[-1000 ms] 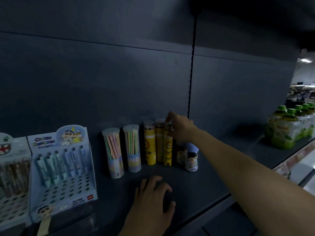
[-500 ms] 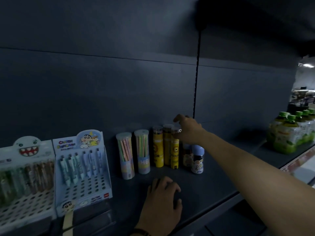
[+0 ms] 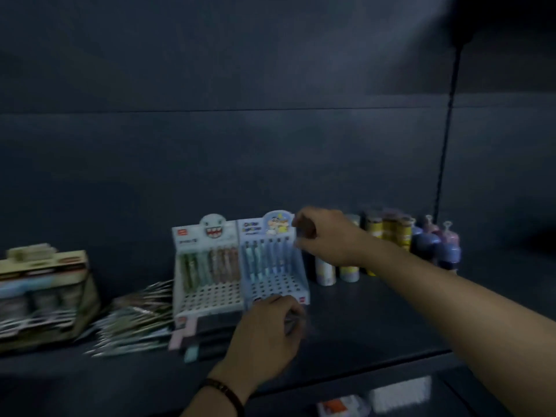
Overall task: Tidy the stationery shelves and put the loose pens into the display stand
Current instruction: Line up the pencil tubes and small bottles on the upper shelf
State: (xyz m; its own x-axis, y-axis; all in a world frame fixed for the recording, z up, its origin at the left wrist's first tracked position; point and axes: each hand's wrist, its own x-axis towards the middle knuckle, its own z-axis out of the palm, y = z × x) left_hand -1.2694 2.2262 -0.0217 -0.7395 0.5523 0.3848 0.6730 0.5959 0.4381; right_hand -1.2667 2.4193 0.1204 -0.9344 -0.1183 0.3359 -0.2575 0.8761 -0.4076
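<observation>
Looking at the shelf (image 3: 376, 326): blue display stand (image 3: 272, 266) sits mid-shelf, loose pens (image 3: 135, 320) heaped at 9 o'clock from the left hand (image 3: 267, 329), slanting toward 2. Left's nearer; right hand (image 3: 326, 236) is up by the stand's top corner. Both curled, grip too blurry to call.

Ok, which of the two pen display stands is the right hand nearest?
The light blue perforated plastic stand with the cartoon-boy header, right of the white toothy-face stand. The right hand is at its upper right corner.
</observation>
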